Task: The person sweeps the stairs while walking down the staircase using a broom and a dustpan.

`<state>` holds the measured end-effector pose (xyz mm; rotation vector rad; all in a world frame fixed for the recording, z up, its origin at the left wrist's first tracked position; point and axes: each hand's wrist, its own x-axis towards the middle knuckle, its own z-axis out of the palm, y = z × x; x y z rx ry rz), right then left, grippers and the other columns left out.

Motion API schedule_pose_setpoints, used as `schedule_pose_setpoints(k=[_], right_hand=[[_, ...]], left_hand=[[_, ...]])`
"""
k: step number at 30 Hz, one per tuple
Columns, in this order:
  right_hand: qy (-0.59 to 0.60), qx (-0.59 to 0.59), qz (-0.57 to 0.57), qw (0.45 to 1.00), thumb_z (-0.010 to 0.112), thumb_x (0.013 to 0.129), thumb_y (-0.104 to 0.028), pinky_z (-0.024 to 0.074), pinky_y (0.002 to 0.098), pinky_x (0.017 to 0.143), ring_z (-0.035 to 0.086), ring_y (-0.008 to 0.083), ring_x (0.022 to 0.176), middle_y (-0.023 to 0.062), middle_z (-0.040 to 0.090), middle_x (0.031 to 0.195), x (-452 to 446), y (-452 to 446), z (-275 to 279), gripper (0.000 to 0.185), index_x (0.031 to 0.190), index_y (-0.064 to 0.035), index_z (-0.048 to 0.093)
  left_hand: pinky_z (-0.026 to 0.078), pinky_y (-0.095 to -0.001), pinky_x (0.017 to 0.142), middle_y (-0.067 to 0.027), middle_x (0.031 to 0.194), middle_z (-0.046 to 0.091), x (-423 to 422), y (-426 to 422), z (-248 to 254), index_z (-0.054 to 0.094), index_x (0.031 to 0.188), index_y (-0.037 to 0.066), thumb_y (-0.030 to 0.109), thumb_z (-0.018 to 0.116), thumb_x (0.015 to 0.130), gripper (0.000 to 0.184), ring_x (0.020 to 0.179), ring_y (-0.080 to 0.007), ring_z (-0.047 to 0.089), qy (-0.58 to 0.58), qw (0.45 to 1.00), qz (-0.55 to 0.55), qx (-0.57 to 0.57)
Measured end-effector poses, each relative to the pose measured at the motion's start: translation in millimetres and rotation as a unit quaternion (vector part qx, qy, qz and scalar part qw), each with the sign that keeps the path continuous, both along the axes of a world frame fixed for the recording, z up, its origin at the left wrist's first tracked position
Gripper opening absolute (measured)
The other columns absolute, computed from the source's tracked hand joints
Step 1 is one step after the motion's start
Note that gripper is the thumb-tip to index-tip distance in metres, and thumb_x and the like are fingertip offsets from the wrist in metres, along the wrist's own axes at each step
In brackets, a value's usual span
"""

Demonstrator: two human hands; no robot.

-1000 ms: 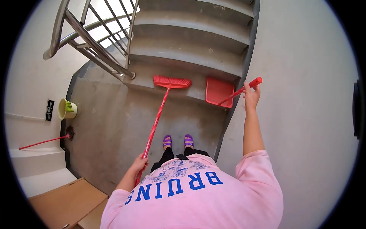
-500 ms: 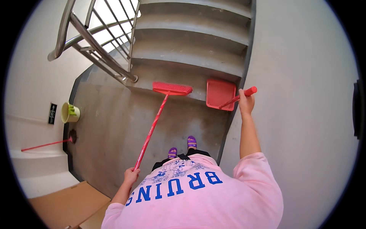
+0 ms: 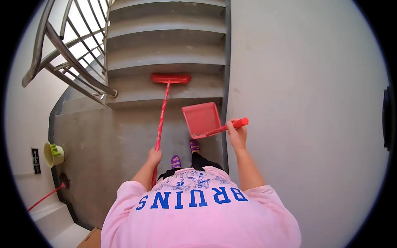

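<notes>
My left hand (image 3: 154, 156) is wrapped round the red shaft of a broom (image 3: 161, 120). The broom's red head, slightly blurred, lies on the first stair step, near its back. In my right hand (image 3: 237, 134) is the handle of a red dustpan (image 3: 201, 118), gripped just below its rounded end. The pan is in front of the lowest step, close to the right wall and above my right foot. Whether it touches the floor I cannot tell.
Concrete stairs (image 3: 165, 53) rise ahead, with a metal railing (image 3: 70, 58) on their left and a white wall (image 3: 297, 115) on the right. At the left wall stand a pale bucket (image 3: 58, 156) with something green on its rim and a red-handled tool (image 3: 46, 197). A cardboard piece (image 3: 90, 239) lies lower left.
The broom head has moved from the lowest step's front edge towards its back. The dustpan has come back from the step towards my feet and tilted. My view has shifted right.
</notes>
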<state>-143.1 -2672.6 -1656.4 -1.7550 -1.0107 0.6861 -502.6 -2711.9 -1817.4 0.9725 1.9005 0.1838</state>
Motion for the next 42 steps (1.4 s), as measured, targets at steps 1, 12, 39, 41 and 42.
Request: schedule_pose_setpoints(k=[1,12,39,41,42], right_hand=[[0.009,-0.003,-0.002,1.0,0.063,0.081,-0.016,0.0386,0.0234,0.047,0.049,0.0082,0.054,0.0004,0.052,0.063,-1,-9,-11,0.013,0.082,-0.0048,0.057],[-0.064,-0.079,0.023,0.995,0.064,0.078,-0.023,0.0444,0.0318,0.066,0.056,0.0186,0.071,0.0059,0.057,0.075,16,-44,-73,0.019,0.079,-0.0052,0.058],[-0.062,-0.087,-0.017,0.994,0.068,0.076,-0.026,0.0455,0.0359,0.078,0.057,0.025,0.083,0.0114,0.052,0.096,87,22,-118,0.022,0.08,-0.006,0.059],[-0.018,-0.114,-0.038,0.993,0.068,0.075,-0.027,0.0439,0.0365,0.081,0.056,0.0261,0.086,0.0116,0.053,0.095,84,27,-112,0.022,0.079,-0.0068,0.06],[-0.015,-0.113,-0.04,0.993,0.069,0.074,-0.027,0.044,0.0364,0.081,0.056,0.0263,0.086,0.0117,0.053,0.094,86,27,-117,0.023,0.08,-0.0068,0.06]], left_hand=[[0.049,-0.0375,0.045,-0.0133,0.059,0.058,-4,-6,-3,0.059,0.089,0.001,0.019,0.055,0.075,0.023,0.047,-0.0249,0.058,0.01,1.0,0.002,0.018],[0.043,-0.0318,0.038,-0.0069,0.059,0.055,-46,-92,36,0.059,0.105,0.002,0.017,0.059,0.076,0.032,0.043,-0.0161,0.053,-0.05,0.994,0.049,-0.085],[0.037,-0.0277,0.036,-0.0044,0.061,0.05,175,76,103,0.052,0.088,0.005,0.011,0.051,0.081,0.009,0.043,-0.012,0.045,-0.156,0.985,0.045,-0.056],[0.04,-0.0298,0.037,-0.0065,0.062,0.053,194,91,91,0.054,0.09,0.003,0.012,0.051,0.08,0.013,0.044,-0.0144,0.047,-0.176,0.98,0.05,-0.08],[0.042,-0.0309,0.039,-0.0079,0.063,0.055,203,93,91,0.054,0.091,0.002,0.013,0.051,0.08,0.015,0.045,-0.0158,0.05,-0.132,0.988,0.004,-0.073]])
